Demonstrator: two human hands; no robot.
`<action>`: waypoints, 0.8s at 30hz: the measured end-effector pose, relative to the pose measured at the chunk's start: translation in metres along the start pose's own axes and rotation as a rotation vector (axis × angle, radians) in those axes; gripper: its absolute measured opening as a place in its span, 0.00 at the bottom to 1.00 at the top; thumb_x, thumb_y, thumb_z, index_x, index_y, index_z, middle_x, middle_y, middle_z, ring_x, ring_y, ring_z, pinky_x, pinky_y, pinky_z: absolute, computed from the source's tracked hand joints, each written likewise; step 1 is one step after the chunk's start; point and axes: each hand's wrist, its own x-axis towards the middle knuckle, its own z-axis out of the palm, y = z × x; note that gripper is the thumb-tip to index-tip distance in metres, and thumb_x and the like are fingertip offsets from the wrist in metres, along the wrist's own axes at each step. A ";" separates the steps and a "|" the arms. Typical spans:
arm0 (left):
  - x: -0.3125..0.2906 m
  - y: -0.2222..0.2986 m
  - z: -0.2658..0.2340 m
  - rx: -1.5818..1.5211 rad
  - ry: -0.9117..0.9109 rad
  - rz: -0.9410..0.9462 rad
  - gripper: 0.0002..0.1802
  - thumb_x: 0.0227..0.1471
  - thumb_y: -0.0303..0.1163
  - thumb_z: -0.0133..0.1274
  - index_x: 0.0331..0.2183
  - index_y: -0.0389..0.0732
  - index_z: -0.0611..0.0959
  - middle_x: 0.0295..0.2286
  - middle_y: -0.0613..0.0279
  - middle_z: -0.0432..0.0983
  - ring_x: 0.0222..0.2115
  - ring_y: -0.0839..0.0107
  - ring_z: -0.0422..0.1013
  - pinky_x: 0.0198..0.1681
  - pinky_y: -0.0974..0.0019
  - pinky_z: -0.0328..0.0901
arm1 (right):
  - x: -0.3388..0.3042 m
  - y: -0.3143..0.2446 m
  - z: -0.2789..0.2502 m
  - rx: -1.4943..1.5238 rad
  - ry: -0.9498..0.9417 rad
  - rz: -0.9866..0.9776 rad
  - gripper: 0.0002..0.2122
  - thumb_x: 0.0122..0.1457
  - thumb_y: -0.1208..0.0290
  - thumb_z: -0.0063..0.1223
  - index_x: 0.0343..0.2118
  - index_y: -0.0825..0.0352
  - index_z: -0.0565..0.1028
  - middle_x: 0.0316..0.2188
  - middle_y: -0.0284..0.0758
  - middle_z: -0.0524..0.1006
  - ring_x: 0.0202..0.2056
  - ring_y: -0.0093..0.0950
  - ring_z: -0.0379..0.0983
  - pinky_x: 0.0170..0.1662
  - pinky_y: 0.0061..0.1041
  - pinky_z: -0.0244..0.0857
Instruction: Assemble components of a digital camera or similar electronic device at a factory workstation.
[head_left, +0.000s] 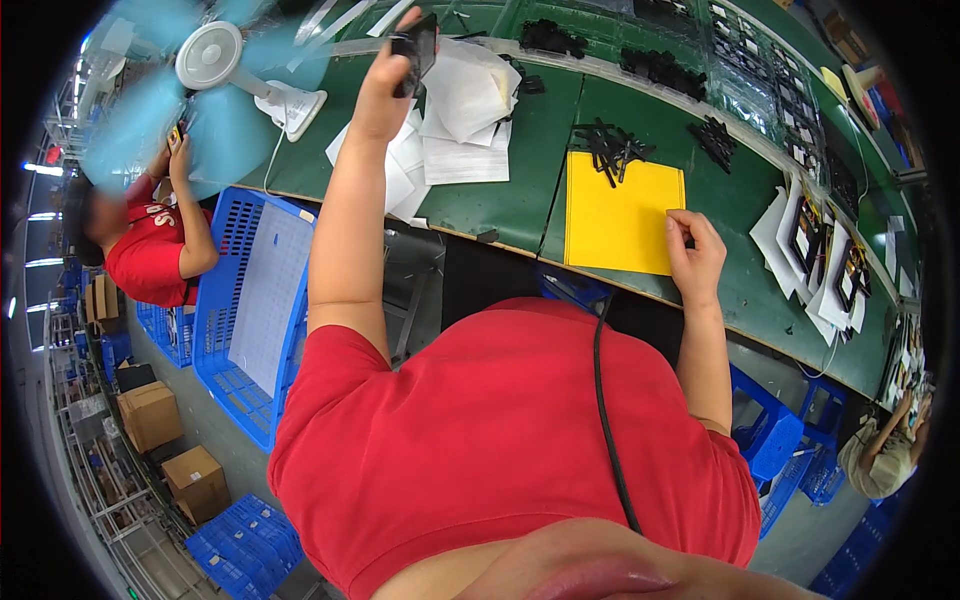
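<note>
My left hand is raised over the far left part of the green bench, closed around a small black rectangular piece. Below and beside that hand lie loose white paper sheets. My right hand rests at the right edge of a yellow mat, its fingers curled in; whatever they may hold is hidden. On the mat's far edge is a loose pile of thin black strips. Another bunch of black strips sits to its right.
A blue-bladed fan spins at the far left, near a person in red. A large blue crate stands left of my arm. White sheets with black frames lie at right. Black parts line the bench's back.
</note>
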 end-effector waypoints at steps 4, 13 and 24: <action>-0.003 0.008 -0.008 0.898 -0.151 0.252 0.45 0.41 0.39 0.62 0.61 0.43 0.67 0.50 0.54 0.67 0.45 0.63 0.66 0.51 0.66 0.63 | 0.003 -0.003 0.002 -0.051 -0.006 -0.057 0.02 0.55 0.79 0.58 0.32 0.69 0.77 0.22 0.35 0.74 0.21 0.26 0.69 0.26 0.22 0.63; -0.002 -0.024 0.007 1.137 -0.300 0.224 0.32 0.48 0.42 0.58 0.55 0.43 0.75 0.53 0.52 0.68 0.54 0.52 0.61 0.59 0.56 0.57 | -0.004 -0.004 0.003 -0.081 -0.030 -0.065 0.01 0.56 0.79 0.57 0.31 0.68 0.77 0.22 0.34 0.74 0.22 0.25 0.69 0.26 0.22 0.63; -0.016 -0.032 0.012 1.208 -0.381 0.391 0.29 0.46 0.36 0.63 0.52 0.44 0.78 0.56 0.51 0.64 0.54 0.48 0.61 0.58 0.55 0.58 | -0.001 -0.006 0.007 -0.148 -0.104 -0.077 0.02 0.56 0.79 0.56 0.32 0.69 0.76 0.23 0.35 0.73 0.22 0.28 0.69 0.27 0.25 0.64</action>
